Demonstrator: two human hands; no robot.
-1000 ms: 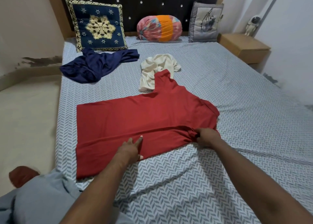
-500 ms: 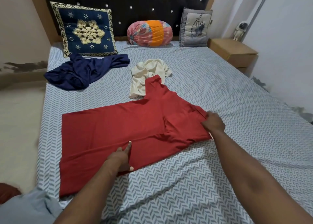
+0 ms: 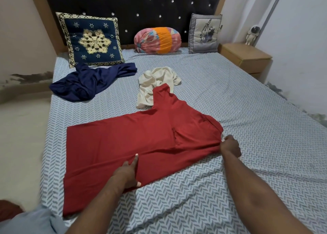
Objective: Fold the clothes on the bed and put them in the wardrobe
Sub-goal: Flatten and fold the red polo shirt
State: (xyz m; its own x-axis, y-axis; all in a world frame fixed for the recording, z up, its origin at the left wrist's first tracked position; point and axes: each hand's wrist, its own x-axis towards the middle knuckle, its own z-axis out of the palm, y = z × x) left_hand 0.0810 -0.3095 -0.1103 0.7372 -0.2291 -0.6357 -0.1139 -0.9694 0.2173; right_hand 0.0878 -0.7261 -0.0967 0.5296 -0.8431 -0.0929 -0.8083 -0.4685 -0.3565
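While the red shirt (image 3: 123, 145) lay on the bed (image 3: 256, 109), hem toward 8 o'clock and neck toward 2, the right hand (image 3: 230, 147) pinched its neck end. The left hand (image 3: 127, 171) rested on the near fold, its grip unclear. One sleeve, pointing to 12, hid part of a cream garment (image 3: 155, 77).

The red shirt (image 3: 123, 145) was smooth, matt knit cloth that draped softly. The bed sheet (image 3: 247, 127) was matt woven cloth, lightly creased. The navy garment (image 3: 88, 81) had a faint sheen, while the cream garment (image 3: 155, 79) looked matt and soft. The headboard (image 3: 134, 8) was dark tufted fabric set with shiny studs. The nightstand (image 3: 246, 56) was pale wood, smooth and matt.
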